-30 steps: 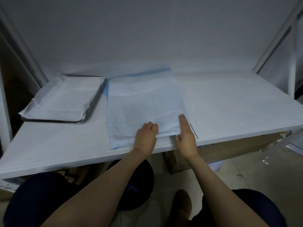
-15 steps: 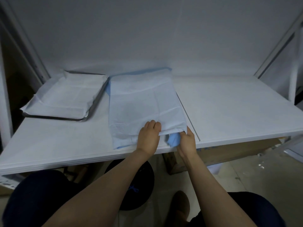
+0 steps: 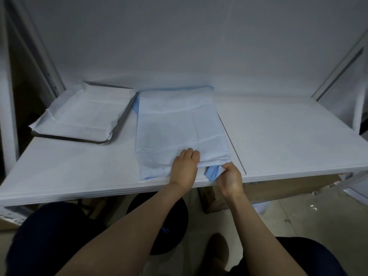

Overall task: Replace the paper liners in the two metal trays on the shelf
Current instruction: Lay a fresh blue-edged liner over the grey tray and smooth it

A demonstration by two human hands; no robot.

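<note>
**A:** What lies in front of you?

**B:** A white shelf fills the view. At ten o'clock sits a metal tray with a white liner in it, and the paper's edges spill over the rim on the left and near sides. At twelve o'clock, just beside the tray, a folded paper liner lies flat. It is white on top and blue underneath, and it runs from the back wall almost to the front edge.

**A:** And your hands?

**B:** Both are at the liner's near end, around six o'clock. My left hand grips the top white layer at its near edge, with its fingers curled onto it. The thumb is hidden. My right hand, just beside it at five o'clock, pinches the blue corner of the lower layer, which is turned up off the shelf.

**A:** Is a second tray visible?

**B:** A thin metal edge runs along the liner's right side. I cannot tell whether it is a tray rim.

**A:** Anything below?

**B:** A cardboard box sits under the shelf at four o'clock.
</note>
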